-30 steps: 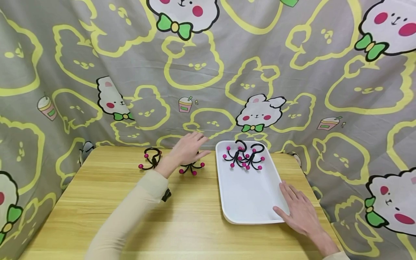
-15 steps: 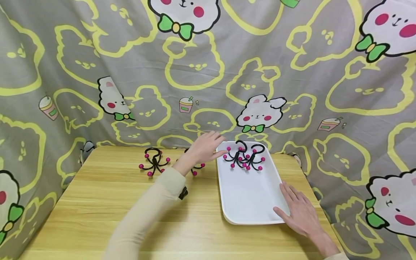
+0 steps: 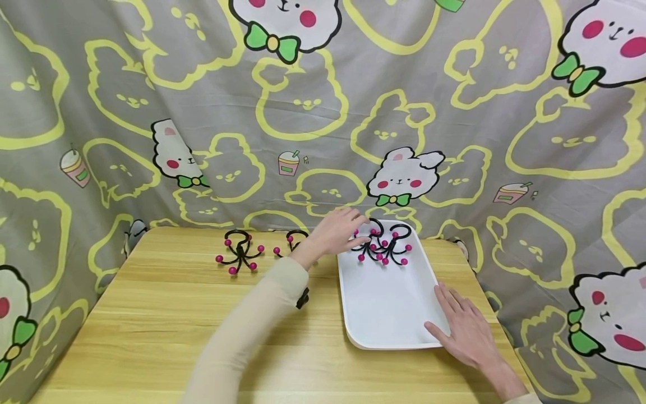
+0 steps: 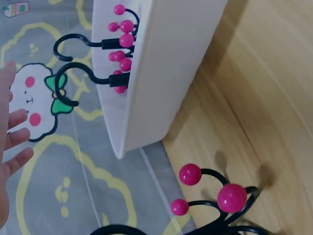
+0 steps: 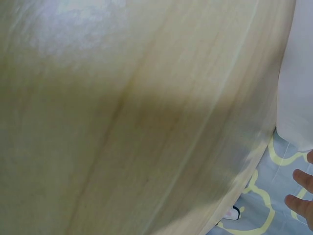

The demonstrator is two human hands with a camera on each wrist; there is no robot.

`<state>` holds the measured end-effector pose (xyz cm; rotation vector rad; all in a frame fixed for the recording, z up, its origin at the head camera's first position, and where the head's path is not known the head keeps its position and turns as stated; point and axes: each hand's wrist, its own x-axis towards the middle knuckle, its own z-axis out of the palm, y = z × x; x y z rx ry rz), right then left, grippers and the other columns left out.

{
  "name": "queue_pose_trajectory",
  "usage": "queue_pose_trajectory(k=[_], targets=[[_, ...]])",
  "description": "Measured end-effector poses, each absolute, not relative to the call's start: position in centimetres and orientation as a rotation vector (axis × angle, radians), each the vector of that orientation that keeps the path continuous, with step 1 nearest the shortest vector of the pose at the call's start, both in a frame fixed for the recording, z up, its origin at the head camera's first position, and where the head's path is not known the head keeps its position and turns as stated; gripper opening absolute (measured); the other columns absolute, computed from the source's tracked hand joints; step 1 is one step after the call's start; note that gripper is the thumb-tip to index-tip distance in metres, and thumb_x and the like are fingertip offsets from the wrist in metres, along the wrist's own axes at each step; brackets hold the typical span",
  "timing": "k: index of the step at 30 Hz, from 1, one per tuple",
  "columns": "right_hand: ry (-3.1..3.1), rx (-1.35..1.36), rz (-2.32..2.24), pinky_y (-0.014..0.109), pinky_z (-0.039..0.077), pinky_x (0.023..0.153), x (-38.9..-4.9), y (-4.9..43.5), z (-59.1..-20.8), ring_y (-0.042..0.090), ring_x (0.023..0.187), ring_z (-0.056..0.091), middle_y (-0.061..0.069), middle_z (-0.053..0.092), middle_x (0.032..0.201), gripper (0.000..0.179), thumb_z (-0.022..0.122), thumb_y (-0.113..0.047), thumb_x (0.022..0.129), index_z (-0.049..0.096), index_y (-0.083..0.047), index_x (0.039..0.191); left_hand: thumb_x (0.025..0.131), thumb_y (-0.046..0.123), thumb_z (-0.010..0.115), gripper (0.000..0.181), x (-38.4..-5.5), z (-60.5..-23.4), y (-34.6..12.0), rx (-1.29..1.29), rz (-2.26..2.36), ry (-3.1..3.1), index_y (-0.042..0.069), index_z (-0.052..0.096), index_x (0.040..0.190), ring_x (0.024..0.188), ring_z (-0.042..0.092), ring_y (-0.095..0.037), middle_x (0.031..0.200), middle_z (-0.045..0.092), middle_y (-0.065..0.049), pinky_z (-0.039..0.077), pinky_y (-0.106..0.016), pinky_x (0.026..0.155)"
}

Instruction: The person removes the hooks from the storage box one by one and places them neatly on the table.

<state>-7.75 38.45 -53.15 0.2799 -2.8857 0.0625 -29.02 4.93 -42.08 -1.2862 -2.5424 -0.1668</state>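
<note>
My left hand [image 3: 335, 231] reaches over the far left corner of a white tray [image 3: 388, 303], its fingers extended with nothing in them. Just beyond its fingertips, two black multi-prong hook hangers lie in the tray: a left one [image 4: 117, 80], partly covered by the hand in the head view, and a right one [image 3: 392, 245]. Pink balls tip their curved prongs. Another such hanger [image 3: 239, 249] stands on the table at left. Under my left wrist is a fourth hanger [image 3: 298, 233], mostly hidden. My right hand [image 3: 466, 325] rests on the tray's right rim, fingers straight, thumb inside.
The tray stands on a wood-grain table [image 3: 166, 325] right of its middle. A grey patterned curtain [image 3: 313, 151] closes in the back and both sides. A small black piece [image 3: 303, 298] shows below my left wrist.
My left hand has moved right, from over the hanger on the table to the tray's far left corner, uncovering the leftmost hanger. My right hand and the tray have stayed put.
</note>
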Motion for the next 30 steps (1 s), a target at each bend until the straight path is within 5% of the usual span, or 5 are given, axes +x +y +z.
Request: queue_pose_trajectory(k=[30], targets=[[-2.890, 0.280, 0.079, 0.062, 0.037, 0.116, -7.8, 38.5, -53.0, 0.042, 0.145, 0.047, 0.019, 0.048, 0.163, 0.091, 0.066, -0.062, 0.095, 0.041, -0.005, 0.161, 0.107, 0.057, 0.052, 0.057, -31.3, -44.7, 10.0, -1.250, -0.102, -2.680, 0.023, 0.050, 0.153, 0.137, 0.054, -0.019, 0.152, 0.053, -0.002, 0.053, -0.035, 0.111]])
